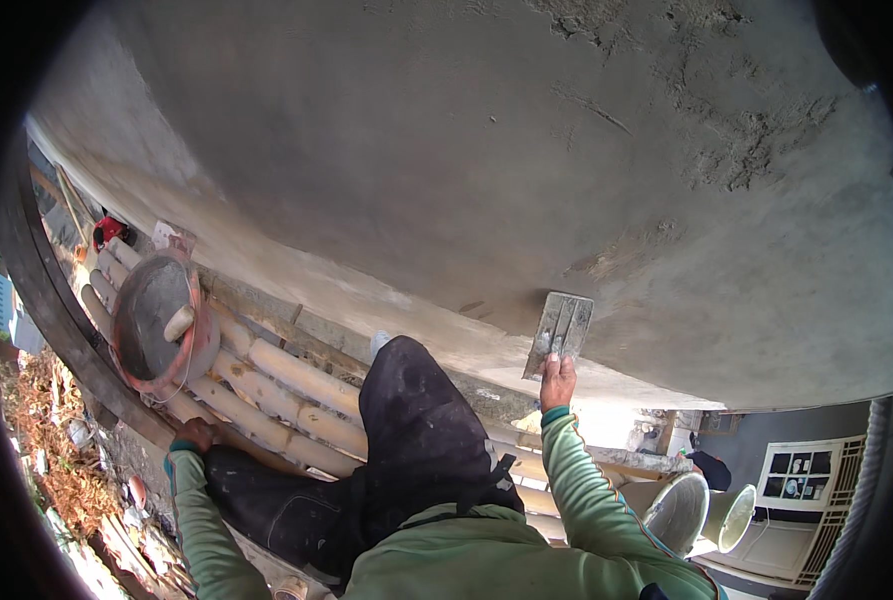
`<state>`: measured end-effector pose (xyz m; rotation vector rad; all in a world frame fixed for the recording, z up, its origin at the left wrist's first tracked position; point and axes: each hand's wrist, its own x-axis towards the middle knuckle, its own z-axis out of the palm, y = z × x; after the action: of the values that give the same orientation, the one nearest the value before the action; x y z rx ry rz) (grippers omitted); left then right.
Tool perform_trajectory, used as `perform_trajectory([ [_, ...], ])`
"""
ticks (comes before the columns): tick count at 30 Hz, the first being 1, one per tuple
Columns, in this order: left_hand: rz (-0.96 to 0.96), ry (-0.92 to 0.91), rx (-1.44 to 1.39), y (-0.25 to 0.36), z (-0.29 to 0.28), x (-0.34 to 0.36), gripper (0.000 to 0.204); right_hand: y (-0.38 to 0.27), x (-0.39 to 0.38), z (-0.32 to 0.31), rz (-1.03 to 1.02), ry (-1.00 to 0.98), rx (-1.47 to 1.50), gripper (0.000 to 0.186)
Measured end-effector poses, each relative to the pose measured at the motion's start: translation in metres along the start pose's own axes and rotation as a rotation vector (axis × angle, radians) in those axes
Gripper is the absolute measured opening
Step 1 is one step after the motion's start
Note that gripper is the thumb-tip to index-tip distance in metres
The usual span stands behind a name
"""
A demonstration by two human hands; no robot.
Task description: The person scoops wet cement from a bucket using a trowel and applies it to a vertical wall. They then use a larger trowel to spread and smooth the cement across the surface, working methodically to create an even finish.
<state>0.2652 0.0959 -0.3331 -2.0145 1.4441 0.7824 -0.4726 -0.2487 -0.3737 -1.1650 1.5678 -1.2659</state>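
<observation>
In my right hand (558, 380) is a flat rectangular plastering trowel (564, 322), its plate against the grey plastered wall (416, 170). Smooth damp plaster surrounds the trowel, with rough patches toward the upper right. Low at my left side, my left hand (196, 433) is closed beside my knee, by the wooden beam and the bamboo poles; what lies in its fingers is hidden. Just beyond that hand stands a reddish round bucket (206, 350) of grey mortar (156, 300). A pale rounded piece (179, 323) sticks out over the mortar.
Bamboo poles (306, 378) form the platform under me. A dark curved-looking beam (61, 310) runs along its left edge, with rubble (71, 450) far below. Two pale round containers (678, 512) lie to the right, near a white-framed window (796, 475).
</observation>
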Motion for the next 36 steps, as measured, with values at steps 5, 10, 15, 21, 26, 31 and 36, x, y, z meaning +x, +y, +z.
perform_trajectory([
  [5, -0.051, 0.029, 0.009, -0.013, 0.012, -0.007, 0.034, -0.169, 0.009, 0.008, -0.246, 0.007, 0.135, 0.023],
  [10, -0.004, 0.033, 0.063, -0.027, 0.018, -0.006, 0.034, -0.23, 0.044, 0.012, -0.349, -0.011, 0.152, 0.025],
  [15, 0.041, 0.082, 0.046, -0.016, 0.014, -0.003, 0.032, -0.088, 0.04, 0.008, -0.237, -0.115, -0.569, 0.032],
  [21, -0.048, 0.078, -0.008, -0.01, 0.008, -0.01, 0.032, -0.128, -0.002, -0.021, -0.244, -0.182, -0.122, 0.027],
  [26, -0.163, 0.073, -0.175, 0.004, -0.001, -0.015, 0.032, -0.304, 0.034, -0.017, -0.449, 0.032, 0.241, 0.026],
  [31, -0.093, 0.187, -0.043, -0.003, 0.005, -0.019, 0.031, -0.274, 0.041, 0.05, -0.418, 0.0, 0.061, 0.03],
  [36, -0.347, 0.156, -0.355, 0.006, -0.004, -0.008, 0.036, -0.157, 0.042, 0.119, -0.515, -0.2, -0.917, 0.029],
])
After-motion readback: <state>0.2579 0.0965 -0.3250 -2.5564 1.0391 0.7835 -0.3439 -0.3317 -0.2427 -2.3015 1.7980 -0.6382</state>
